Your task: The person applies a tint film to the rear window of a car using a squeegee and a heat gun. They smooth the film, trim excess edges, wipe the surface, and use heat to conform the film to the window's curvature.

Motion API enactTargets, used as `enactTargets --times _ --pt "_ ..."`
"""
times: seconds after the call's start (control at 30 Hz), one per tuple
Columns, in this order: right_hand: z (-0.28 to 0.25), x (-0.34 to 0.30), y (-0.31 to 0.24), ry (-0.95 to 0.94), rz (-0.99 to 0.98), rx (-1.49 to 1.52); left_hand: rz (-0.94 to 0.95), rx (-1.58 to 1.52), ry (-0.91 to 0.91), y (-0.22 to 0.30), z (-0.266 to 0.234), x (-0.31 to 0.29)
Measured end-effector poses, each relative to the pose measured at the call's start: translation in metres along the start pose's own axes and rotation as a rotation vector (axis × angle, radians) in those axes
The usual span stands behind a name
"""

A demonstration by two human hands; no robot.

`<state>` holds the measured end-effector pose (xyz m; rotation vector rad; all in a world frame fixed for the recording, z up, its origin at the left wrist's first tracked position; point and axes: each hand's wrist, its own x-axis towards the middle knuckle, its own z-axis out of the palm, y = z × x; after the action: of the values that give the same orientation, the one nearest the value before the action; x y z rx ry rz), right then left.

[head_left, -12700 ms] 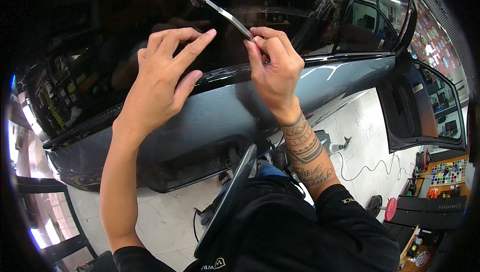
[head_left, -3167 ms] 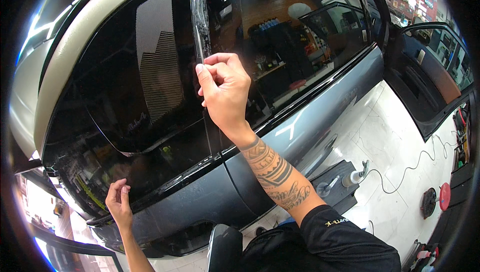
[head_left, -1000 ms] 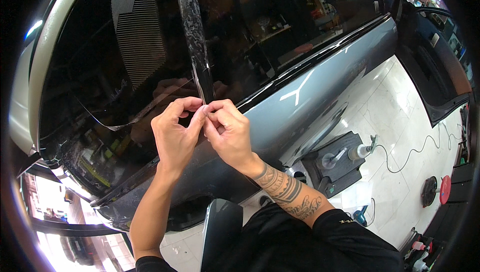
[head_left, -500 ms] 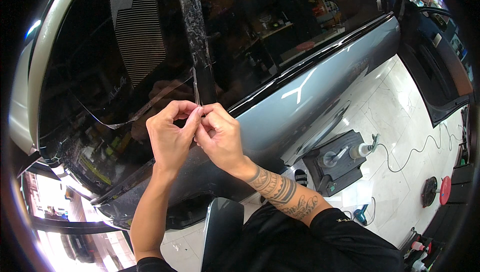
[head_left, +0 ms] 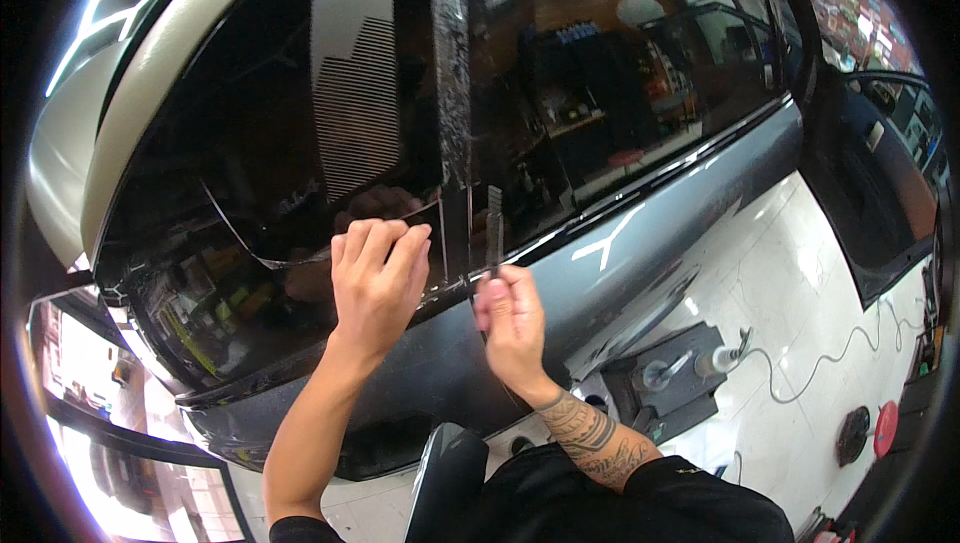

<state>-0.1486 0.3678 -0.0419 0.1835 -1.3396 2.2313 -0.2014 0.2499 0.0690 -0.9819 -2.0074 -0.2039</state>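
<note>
My left hand [head_left: 380, 278] is raised against the dark rear side window [head_left: 270, 213] of a car, fingers curled and pressed together beside the pillar's lower end. What they pinch, if anything, is hidden. A loose, curling edge of thin film [head_left: 272, 264] runs across the glass toward these fingers. To the right, my right hand [head_left: 515, 328] grips what looks like a slim cutter knife [head_left: 494, 228], its dark narrow end pointing up in front of the pillar. The pillar [head_left: 453, 73] carries wrinkled clear film on its upper part and looks smooth and black below.
Grey-blue door panels [head_left: 620, 248] stretch to the right, toward an open door [head_left: 840, 193]. On the tiled floor lies a dark tray [head_left: 685, 393] with a spray bottle [head_left: 715, 361]. A cable [head_left: 815, 383] and a red round object [head_left: 886, 428] are farther right.
My hands, pinched together on a hanging film strip before, have come apart. The right one moved right and down and now holds the slim tool upright. The view has shifted, so the car appears farther right.
</note>
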Motion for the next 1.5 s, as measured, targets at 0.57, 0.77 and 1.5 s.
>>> enactTargets --times 0.57,0.77,1.5 --pt "-0.007 0.115 -0.052 -0.224 -0.567 -0.398 0.222 0.057 0.1 -0.02 0.013 0.034" --pt "-0.015 0.147 -0.068 -0.55 -0.995 -0.845 0.135 -0.009 0.13 -0.022 0.01 0.024" --pt "-0.01 0.195 -0.122 -1.195 -0.983 -1.244 0.081 0.165 0.275 0.003 0.043 0.027"
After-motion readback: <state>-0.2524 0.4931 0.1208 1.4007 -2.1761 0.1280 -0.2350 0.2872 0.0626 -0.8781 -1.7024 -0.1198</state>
